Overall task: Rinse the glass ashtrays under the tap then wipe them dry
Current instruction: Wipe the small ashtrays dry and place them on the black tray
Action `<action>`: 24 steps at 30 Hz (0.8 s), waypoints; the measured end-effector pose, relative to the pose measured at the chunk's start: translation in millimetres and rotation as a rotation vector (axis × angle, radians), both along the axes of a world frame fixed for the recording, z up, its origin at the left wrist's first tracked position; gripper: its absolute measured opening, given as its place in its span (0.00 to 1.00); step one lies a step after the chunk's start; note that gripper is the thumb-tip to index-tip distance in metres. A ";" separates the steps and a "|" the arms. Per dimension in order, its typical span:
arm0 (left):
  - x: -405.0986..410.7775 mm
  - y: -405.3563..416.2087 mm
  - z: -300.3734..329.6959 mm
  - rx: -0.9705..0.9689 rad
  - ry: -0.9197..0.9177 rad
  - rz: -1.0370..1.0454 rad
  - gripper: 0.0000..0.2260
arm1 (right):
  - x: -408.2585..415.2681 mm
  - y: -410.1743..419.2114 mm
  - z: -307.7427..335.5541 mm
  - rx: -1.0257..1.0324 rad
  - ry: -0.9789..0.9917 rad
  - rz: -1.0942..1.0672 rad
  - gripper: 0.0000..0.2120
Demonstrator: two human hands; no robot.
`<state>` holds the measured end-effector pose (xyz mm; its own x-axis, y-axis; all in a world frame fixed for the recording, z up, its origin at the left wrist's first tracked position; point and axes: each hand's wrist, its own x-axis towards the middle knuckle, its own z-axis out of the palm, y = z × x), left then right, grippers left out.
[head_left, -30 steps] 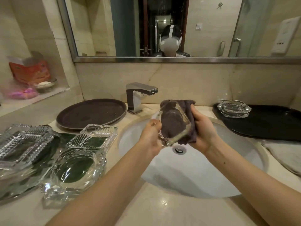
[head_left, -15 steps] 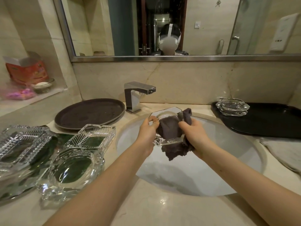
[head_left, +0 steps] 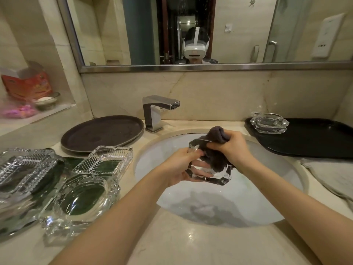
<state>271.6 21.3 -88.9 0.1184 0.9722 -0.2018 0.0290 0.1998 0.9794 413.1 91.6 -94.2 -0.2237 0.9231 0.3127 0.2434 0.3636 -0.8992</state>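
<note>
Over the white sink [head_left: 267, 197] my left hand [head_left: 179, 167] grips a clear glass ashtray [head_left: 215, 176] from the left and underneath. My right hand [head_left: 231, 148] clutches a dark grey cloth [head_left: 215, 157] and presses it into the ashtray's hollow. The chrome tap [head_left: 158, 111] stands behind, with no water running. Three glass ashtrays wait at the left: a round one [head_left: 80, 203], a rectangular one [head_left: 107, 159] and a larger one [head_left: 21, 169]. One more glass ashtray [head_left: 269, 123] sits on the black tray [head_left: 315, 140] at the right.
A round dark tray [head_left: 103, 132] lies left of the tap. A pale folded towel [head_left: 332, 175] rests on the counter at the far right. A wall niche at the left holds a red box [head_left: 26, 83] and a small dish [head_left: 45, 100]. A mirror runs above the counter.
The ashtray has tipped from upright to flatter and dropped lower over the sink. My right hand has moved with the cloth from behind the glass to on top of it.
</note>
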 end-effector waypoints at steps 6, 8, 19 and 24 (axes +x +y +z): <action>0.0 2.7 -2.5 0.083 0.058 0.082 0.09 | -9.9 -24.2 -5.5 0.411 -0.281 0.046 0.10; 1.3 1.4 -5.1 0.136 0.100 0.119 0.10 | -19.6 -32.5 -10.9 0.485 -0.417 0.179 0.20; 2.5 8.5 -8.2 0.178 0.100 0.288 0.08 | -7.8 -10.6 -7.6 0.463 -0.652 0.039 0.29; 0.9 10.1 -6.7 0.174 -0.006 0.382 0.11 | -5.7 -12.4 -15.7 0.509 -0.679 -0.027 0.24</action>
<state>272.6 31.4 -95.6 -0.2567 0.9660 -0.0313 -0.0209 0.0269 0.9994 407.4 79.2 -110.0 -0.4924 0.7142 0.4974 0.6857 0.6703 -0.2837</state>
